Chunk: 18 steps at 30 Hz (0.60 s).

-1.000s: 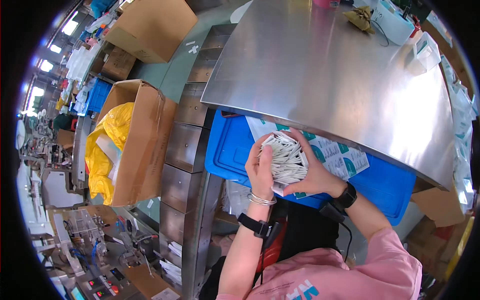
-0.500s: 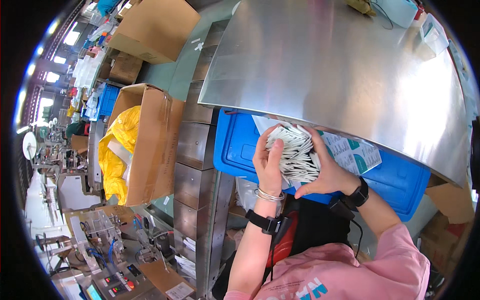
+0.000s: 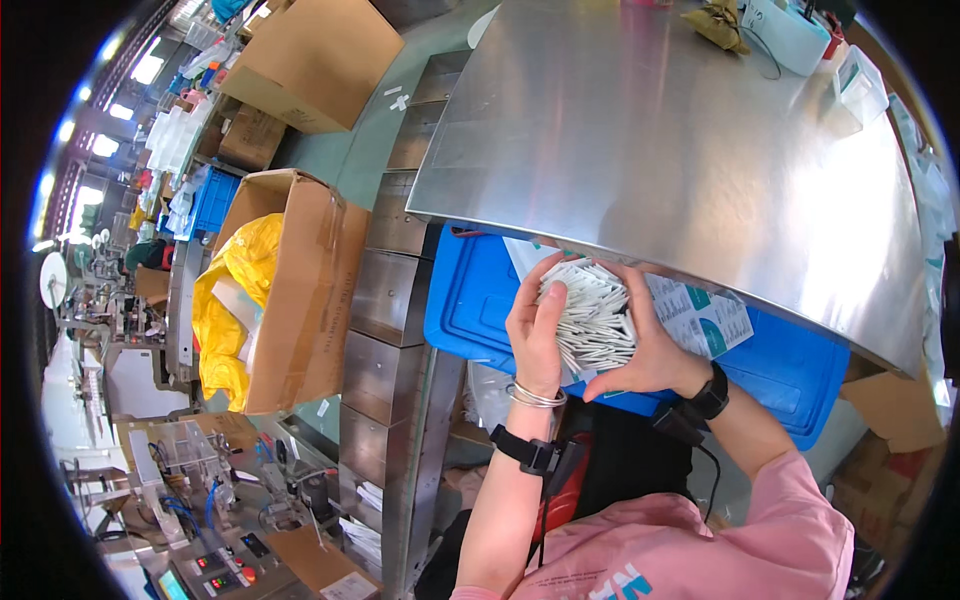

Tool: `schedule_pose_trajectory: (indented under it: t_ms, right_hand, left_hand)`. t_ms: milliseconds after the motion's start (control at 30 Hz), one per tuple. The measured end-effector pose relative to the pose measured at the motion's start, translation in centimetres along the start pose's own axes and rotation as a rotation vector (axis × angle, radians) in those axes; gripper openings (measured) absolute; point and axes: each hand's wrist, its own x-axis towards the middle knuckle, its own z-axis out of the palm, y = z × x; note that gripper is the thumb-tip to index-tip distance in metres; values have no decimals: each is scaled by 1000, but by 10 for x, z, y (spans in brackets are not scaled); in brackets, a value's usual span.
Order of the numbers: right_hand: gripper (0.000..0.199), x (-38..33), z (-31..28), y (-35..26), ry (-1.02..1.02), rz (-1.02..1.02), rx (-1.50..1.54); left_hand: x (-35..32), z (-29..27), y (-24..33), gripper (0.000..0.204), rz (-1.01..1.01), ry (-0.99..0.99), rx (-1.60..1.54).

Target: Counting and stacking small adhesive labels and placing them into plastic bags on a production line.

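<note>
Both hands clasp one thick bundle of thin white packets (image 3: 592, 318), fanned out on edge. My left hand (image 3: 534, 330) presses the bundle's left side, fingers pointing up. My right hand (image 3: 655, 345) cups it from the right and below, index finger stretched out underneath. The bundle is held over a blue plastic bin lid (image 3: 470, 310), just below the near edge of the steel table (image 3: 680, 160). White sheets with teal print (image 3: 705, 320) lie on the lid behind my right hand. Bangles and a black band sit on my left wrist, a black band on my right.
An open cardboard box (image 3: 305, 290) with a yellow liner stands to the left. Steel drawer fronts (image 3: 385, 300) run between it and the bin. More cardboard boxes (image 3: 320, 55) stand further back on the floor. At the table's far end lies a white device (image 3: 790, 20) with a cable.
The view has shifted a little. Both hands keep their hold on the packet bundle, which has tilted slightly, and my right index finger has stretched out beneath it.
</note>
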Motion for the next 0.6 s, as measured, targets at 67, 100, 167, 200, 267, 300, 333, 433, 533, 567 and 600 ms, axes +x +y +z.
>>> schedule_pose_trajectory:
  t_ms: [67,100,167,200,267,300,333,433,533,567,600]
  right_hand:
    - [127,1,6,1,32,-118,9]
    - [127,2,6,1,35,-115,4]
    - [126,4,9,2,17,-111,-37]
    - [126,4,9,3,17,-107,-36]
    - [121,4,9,4,29,-52,-33]
    - [121,5,8,5,30,-48,-34]
    - [119,6,8,5,35,-57,-74]
    - [114,6,12,4,47,-59,-61]
    - [108,6,13,5,69,-48,-13]
    - [104,6,13,6,83,-45,-18]
    - [104,6,13,7,82,-45,-17]
  left_hand:
    - [0,2,-1,36,-22,-7,-8]
    - [1,0,0,32,-68,-6,-9]
    - [-1,-3,-3,28,-118,1,-10]
    - [0,-5,-8,24,-51,40,42]
    - [1,-3,-12,22,11,75,92]
    - [0,-2,-12,20,47,102,172]
    - [0,-1,-11,18,88,127,252]
    - [1,-3,-10,17,-72,157,135]
    - [-2,1,-11,24,-1,135,164]
    - [-3,0,-10,24,-1,137,165]
    - [-3,-2,-9,34,-65,100,91]
